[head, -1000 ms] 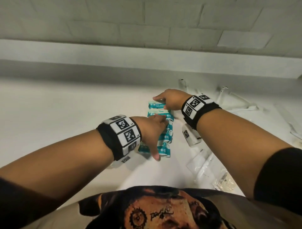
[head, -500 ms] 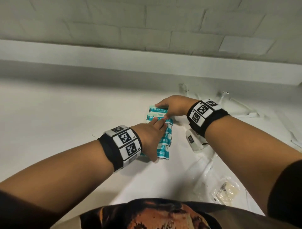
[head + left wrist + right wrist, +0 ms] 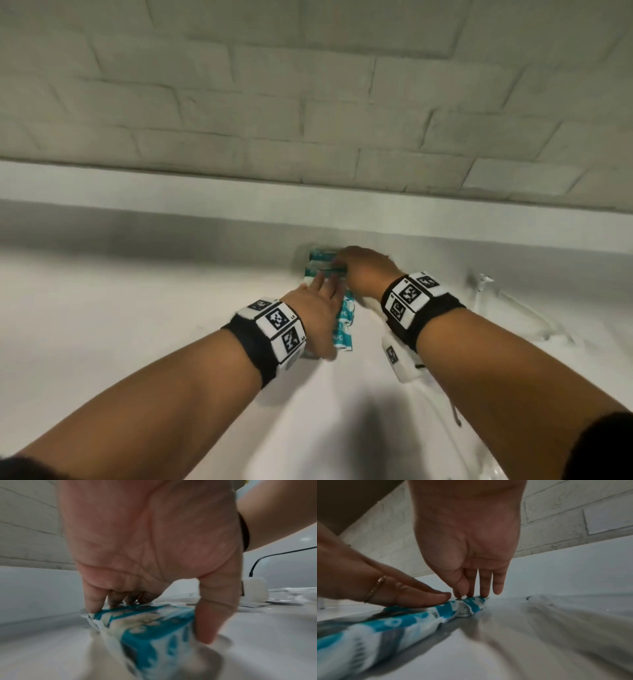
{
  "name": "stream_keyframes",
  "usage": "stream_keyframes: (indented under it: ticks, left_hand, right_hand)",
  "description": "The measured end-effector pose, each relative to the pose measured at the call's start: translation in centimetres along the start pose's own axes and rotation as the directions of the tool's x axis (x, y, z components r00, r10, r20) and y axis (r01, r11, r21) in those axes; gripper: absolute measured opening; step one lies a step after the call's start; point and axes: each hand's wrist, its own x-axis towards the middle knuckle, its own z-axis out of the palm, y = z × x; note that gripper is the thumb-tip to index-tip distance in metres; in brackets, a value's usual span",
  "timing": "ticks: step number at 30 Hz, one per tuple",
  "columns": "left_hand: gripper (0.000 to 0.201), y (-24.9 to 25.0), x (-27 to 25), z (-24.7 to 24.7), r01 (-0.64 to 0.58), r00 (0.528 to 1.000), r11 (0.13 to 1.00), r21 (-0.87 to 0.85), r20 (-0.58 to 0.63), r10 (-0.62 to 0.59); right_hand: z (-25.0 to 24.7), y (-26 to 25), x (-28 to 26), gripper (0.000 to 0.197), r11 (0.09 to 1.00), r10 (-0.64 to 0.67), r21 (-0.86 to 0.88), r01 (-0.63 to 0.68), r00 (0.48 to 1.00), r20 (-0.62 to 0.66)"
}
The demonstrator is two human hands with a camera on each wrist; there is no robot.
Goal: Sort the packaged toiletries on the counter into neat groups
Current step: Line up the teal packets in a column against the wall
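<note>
Here the left hand [image 3: 317, 317] lies flat along the row of teal-and-white packets [image 3: 343, 324] on the white bench [image 3: 137, 325], fingers straight, thumb down the row's near side; its grip pins rather than clasps. Just beyond, the right hand [image 3: 368, 274] sets straight fingertips [image 3: 483, 588] on the far packets [image 3: 322, 263], close to the back wall, its grip likewise unclosed. The wrappers look slick, so I judge uneven pressing could make one packet slide or buckle the row out of line. Rightward, clear-wrapped items [image 3: 520, 308] lie loose, well apart; a careless forearm sweep might scatter them.
</note>
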Motion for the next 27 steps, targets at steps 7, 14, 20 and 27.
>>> stream_keyframes:
  ticks: [7,14,20,27]
  left_hand:
    - [0.070,-2.1,3.3,-0.8,-0.060,0.969,0.995,-0.074,-0.243,0.041]
    - [0.079,-3.0,4.4,-0.4,-0.110,0.974,0.990,-0.089,-0.206,0.090]
    - [0.085,-6.0,5.0,-4.3,0.086,0.941,0.500,-0.862,-0.095,-0.325]
    - [0.058,-6.8,7.8,-4.0,-0.050,0.912,-0.356,-0.933,0.103,-0.396]
  right_hand:
    - [-1.5,1.8,4.3,0.044,0.993,0.014,0.119,-0.024,0.996,0.090]
    - [-1.8,2.3,4.0,0.049,0.930,0.059,0.357,-0.090,0.993,0.099]
    - [-1.4,5.5,3.5,0.035,0.345,0.350,0.896,-0.279,0.924,0.153]
    - [-1.0,4.3,3.5,0.051,-0.038,0.309,0.961,-0.274,0.912,0.272]
